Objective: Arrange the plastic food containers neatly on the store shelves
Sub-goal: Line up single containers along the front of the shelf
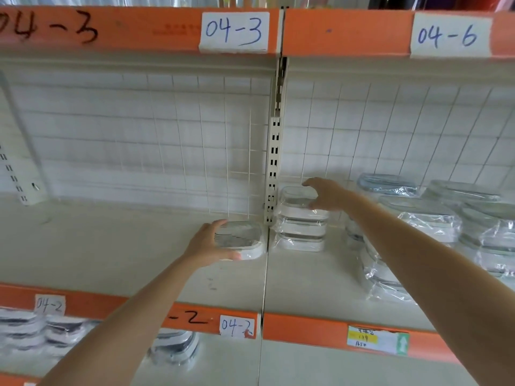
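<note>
A single clear-lidded white container [245,239] lies on the left shelf bay [111,246], close to the centre post. My left hand [209,245] grips its near-left side, thumb along the front edge. Just right of the post stands a stack of three wrapped containers [302,231]. My right hand [326,195] is closed over the right end of the top one. More wrapped containers [434,218] are piled loosely further right, partly hidden by my right forearm.
A slotted upright post [274,162] divides the two bays, with wire grid backing behind. An orange shelf edge [306,327] runs along the front with paper labels. Below, the lower shelf holds more container stacks [172,349]. An orange upper shelf hangs overhead.
</note>
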The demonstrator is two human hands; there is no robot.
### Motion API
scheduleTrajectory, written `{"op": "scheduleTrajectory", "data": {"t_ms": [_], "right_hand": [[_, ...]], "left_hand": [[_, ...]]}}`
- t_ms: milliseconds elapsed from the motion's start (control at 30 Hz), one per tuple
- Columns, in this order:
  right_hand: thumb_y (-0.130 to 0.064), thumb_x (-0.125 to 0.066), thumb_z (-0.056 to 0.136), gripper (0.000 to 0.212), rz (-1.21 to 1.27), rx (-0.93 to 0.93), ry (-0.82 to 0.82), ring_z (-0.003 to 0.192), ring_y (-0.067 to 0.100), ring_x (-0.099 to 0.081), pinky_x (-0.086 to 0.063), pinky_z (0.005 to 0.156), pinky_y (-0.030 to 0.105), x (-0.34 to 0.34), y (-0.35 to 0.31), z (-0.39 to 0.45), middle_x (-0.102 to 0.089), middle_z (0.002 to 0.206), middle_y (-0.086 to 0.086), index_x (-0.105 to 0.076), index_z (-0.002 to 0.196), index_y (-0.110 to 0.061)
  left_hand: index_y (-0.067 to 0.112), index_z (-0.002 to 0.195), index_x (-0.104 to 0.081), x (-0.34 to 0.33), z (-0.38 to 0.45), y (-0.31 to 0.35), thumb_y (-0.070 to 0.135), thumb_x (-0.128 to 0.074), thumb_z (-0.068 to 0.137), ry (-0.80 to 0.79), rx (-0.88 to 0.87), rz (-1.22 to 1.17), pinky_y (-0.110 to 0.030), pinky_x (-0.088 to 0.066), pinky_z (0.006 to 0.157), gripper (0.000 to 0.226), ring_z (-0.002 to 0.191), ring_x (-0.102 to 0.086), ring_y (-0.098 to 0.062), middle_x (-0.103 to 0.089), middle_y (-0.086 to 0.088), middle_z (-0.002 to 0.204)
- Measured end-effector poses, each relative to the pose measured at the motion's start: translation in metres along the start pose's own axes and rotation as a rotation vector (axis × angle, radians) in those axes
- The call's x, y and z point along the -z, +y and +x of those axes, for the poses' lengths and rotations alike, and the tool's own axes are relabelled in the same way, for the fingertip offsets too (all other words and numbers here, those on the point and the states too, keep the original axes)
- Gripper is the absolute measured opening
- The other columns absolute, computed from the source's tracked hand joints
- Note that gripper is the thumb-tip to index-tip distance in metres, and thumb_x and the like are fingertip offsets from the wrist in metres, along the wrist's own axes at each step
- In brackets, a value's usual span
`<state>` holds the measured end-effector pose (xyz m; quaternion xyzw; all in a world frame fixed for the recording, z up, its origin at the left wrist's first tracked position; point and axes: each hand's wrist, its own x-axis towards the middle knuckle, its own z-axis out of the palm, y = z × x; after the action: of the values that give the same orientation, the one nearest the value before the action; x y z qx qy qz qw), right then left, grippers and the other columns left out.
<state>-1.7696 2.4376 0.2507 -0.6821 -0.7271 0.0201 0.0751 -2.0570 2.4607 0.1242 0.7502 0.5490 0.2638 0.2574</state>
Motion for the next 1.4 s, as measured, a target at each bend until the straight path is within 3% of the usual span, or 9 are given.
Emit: {"op": "scheduleTrajectory", "data": {"t_ms": [100,233,367,500,700,867,1067,1300,1400], "right_hand": [[-0.033,-0.065,0.086,0.061,0.143,0.09,0.065,0.137,0.021,-0.032,-0.022,0.11,0.03,0.01,-0.015,-0.003,-0.037,0.149,0.002,-0.041,0.139,-0.015],[-0.049,-0.073,0.074,0.088,0.38,0.204,-0.042,0.139,0.014,-0.027,-0.02,0.103,0.02,0.021,-0.044,-0.008,-0.028,0.152,-0.007,-0.028,0.146,-0.026],[-0.047,-0.082,0.065,0.108,0.131,0.229,-0.047,0.132,0.025,-0.034,-0.031,0.109,0.034,0.018,-0.056,-0.009,-0.032,0.144,0.002,-0.019,0.148,-0.02],[-0.042,-0.083,0.065,0.103,0.074,0.164,0.068,0.125,0.028,-0.037,-0.034,0.106,0.039,0.028,-0.032,-0.008,-0.036,0.136,0.005,-0.025,0.146,-0.014],[-0.044,-0.078,0.07,0.098,0.061,-0.016,0.091,0.13,0.03,-0.028,-0.03,0.105,0.042,0.043,0.012,-0.001,-0.036,0.141,0.007,-0.025,0.147,-0.015],[-0.037,-0.079,0.072,0.092,0.103,-0.005,0.075,0.131,0.029,-0.031,-0.031,0.108,0.042,0.04,0.019,0.009,-0.036,0.144,0.007,-0.028,0.145,-0.014],[-0.036,-0.064,0.087,0.073,0.055,0.034,-0.082,0.141,0.023,-0.022,-0.014,0.117,0.04,0.025,0.026,0.014,-0.026,0.154,0.0,-0.026,0.148,-0.023],[-0.021,-0.062,0.089,0.055,0.054,0.15,0.119,0.129,0.022,-0.04,-0.023,0.108,0.031,0.017,0.017,0.011,-0.045,0.141,0.004,-0.043,0.14,-0.022],[-0.021,-0.06,0.091,0.056,0.007,0.125,0.12,0.13,0.022,-0.04,-0.027,0.112,0.039,0.01,0.016,0.007,-0.044,0.144,0.001,-0.039,0.143,-0.025]], "left_hand": [[0.031,0.139,-0.037,0.024,0.005,0.018,0.042,-0.091,0.051,0.105,-0.013,-0.128,-0.027,-0.039,0.095,0.103,0.12,-0.045,-0.017,-0.041,0.006,0.132],[0.029,0.138,-0.036,0.038,0.013,0.067,0.04,-0.091,0.052,0.152,-0.164,-0.15,-0.021,-0.037,0.092,0.102,0.119,-0.044,-0.01,-0.043,0.009,0.134],[0.023,0.136,-0.035,0.029,0.014,0.108,0.044,-0.09,0.053,0.191,-0.314,-0.067,-0.02,-0.037,0.088,0.102,0.116,-0.043,-0.01,-0.044,0.006,0.132],[0.014,0.135,-0.035,0.017,0.012,0.112,0.044,-0.082,0.066,0.213,-0.31,0.055,-0.038,-0.045,0.093,0.088,0.116,-0.049,-0.021,-0.044,-0.002,0.132],[0.017,0.125,-0.052,0.001,0.007,0.087,0.033,-0.069,0.081,-0.039,-0.275,0.304,-0.031,-0.041,0.094,0.05,0.117,-0.049,-0.018,-0.049,-0.002,0.124],[0.017,0.126,-0.052,-0.013,0.005,0.075,0.03,-0.067,0.082,-0.086,-0.277,0.362,-0.028,-0.038,0.097,0.048,0.12,-0.046,-0.016,-0.048,0.001,0.128],[0.018,0.127,-0.051,-0.022,0.005,0.071,0.031,-0.064,0.084,-0.088,-0.276,0.383,-0.028,-0.038,0.098,0.047,0.121,-0.046,-0.015,-0.048,0.001,0.129],[0.017,0.129,-0.05,-0.025,0.004,0.076,0.03,-0.063,0.086,-0.106,-0.265,0.397,-0.03,-0.039,0.099,0.047,0.121,-0.047,-0.016,-0.048,0.0,0.13],[0.018,0.128,-0.05,-0.029,-0.001,0.082,0.03,-0.063,0.087,-0.111,-0.274,0.392,-0.031,-0.04,0.099,0.045,0.121,-0.048,-0.015,-0.048,0.0,0.129]]}}
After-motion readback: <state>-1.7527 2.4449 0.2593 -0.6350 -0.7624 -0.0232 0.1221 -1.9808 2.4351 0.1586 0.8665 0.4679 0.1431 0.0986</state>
